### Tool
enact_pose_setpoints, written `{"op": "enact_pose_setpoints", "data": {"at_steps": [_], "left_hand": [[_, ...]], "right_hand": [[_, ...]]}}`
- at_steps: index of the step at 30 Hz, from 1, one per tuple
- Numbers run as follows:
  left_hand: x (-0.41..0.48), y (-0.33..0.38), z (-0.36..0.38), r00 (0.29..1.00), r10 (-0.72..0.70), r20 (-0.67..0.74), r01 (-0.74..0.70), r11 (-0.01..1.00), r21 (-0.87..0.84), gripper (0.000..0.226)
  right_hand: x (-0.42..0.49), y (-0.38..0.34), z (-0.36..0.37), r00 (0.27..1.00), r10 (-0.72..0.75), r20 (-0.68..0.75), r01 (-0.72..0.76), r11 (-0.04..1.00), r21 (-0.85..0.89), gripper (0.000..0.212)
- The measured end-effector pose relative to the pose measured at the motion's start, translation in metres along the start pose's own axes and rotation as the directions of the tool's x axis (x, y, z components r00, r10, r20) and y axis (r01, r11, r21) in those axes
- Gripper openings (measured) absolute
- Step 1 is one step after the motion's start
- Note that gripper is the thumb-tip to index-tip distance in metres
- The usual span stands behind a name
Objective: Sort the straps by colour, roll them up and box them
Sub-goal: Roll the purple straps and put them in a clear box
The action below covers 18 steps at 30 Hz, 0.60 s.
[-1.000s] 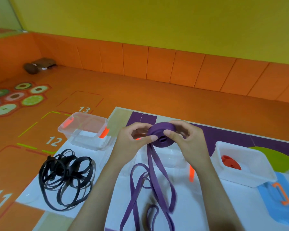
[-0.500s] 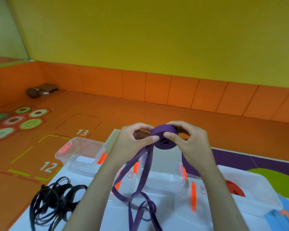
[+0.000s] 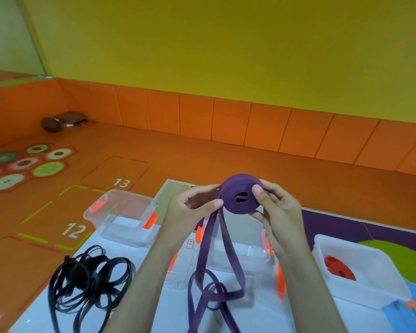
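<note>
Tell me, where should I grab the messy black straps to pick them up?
Probably the dense middle of the black straps, where the loops cross. Come down from above: the pile lies flat on the white mat, loose loops sprawling all round, so grabbing an edge would likely lift just one.

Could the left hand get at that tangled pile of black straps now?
Likely yes once freed: nothing blocks the tangled black straps, but the left hand is pinching the purple strap roll.
</note>
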<state>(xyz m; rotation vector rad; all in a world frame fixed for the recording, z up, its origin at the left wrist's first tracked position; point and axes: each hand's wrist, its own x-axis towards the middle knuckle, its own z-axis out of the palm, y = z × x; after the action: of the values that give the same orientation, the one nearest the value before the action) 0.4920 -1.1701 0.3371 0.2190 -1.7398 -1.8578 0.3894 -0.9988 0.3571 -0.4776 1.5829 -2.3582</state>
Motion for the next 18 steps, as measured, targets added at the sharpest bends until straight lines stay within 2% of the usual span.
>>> {"op": "enact_pose_setpoints", "data": {"at_steps": [5, 8, 9, 11, 14, 16, 18], "left_hand": [[-0.006, -0.006, 0.013, 0.994, 0.05, -0.1, -0.056, 0.997, -0.06, 0.029], [-0.006, -0.011, 0.014, 0.989, 0.048, -0.14, -0.058, 0.996, -0.067, 0.027], [-0.007, -0.012, 0.013, 0.99, 0.047, -0.137, -0.056, 0.996, -0.063, 0.026], [-0.008, -0.014, 0.011, 0.992, 0.035, -0.12, -0.041, 0.998, -0.049, 0.024], [-0.009, -0.016, 0.007, 0.996, 0.004, -0.088, -0.006, 1.0, -0.025, 0.024], [-0.01, -0.015, 0.007, 0.999, 0.002, -0.045, -0.001, 1.0, 0.011, 0.025], [-0.01, -0.011, 0.01, 1.0, -0.009, -0.018, 0.01, 1.0, 0.009, 0.026]], "right_hand": [[-0.005, 0.013, -0.003, 0.992, 0.109, 0.064, -0.119, 0.978, 0.173, 0.038], [-0.009, 0.021, -0.01, 0.977, 0.171, 0.131, -0.195, 0.96, 0.2, 0.038], [-0.01, 0.021, -0.014, 0.973, 0.179, 0.147, -0.201, 0.968, 0.151, 0.036], [-0.009, 0.018, -0.024, 0.97, 0.183, 0.159, -0.175, 0.983, -0.062, 0.034], [-0.003, 0.008, -0.032, 0.963, 0.162, 0.215, -0.064, 0.915, -0.399, 0.026], [0.0, 0.001, -0.03, 0.954, 0.15, 0.259, -0.013, 0.886, -0.464, 0.024], [0.002, -0.002, -0.028, 0.967, 0.107, 0.23, 0.011, 0.889, -0.458, 0.019]]}}
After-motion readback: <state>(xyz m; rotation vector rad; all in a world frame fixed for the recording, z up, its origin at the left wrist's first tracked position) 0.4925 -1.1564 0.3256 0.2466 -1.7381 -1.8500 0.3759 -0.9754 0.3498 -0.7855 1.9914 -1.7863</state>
